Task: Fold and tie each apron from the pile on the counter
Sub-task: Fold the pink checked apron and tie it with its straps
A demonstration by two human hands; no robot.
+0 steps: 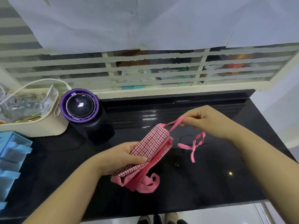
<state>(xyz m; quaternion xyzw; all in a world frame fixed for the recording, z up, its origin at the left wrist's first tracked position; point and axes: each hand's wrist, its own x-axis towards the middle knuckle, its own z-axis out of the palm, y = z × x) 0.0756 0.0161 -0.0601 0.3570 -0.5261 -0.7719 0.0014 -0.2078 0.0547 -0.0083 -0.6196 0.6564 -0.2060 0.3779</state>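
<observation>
Apron (150, 147), pink checked: folded into a narrow bundle, gripped by the left hand (119, 157) over the middle of the bench (218, 183). Tie (174, 125): pinched by the right hand (205, 122), drawn toward the far right corner. Step judged: tying, folding done. Next: tie to be wound round bundle and knotted. Pile not seen; bundle's underside hidden.

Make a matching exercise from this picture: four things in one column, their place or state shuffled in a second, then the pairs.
1. left hand
2. right hand
3. purple-rimmed canister
4. blue boxes

A. pinches the pink strap
B. stands beside the cream basket
C. at the picture's left edge
D. grips the folded apron

Pairs: 1-D, 2-A, 3-B, 4-C
</observation>
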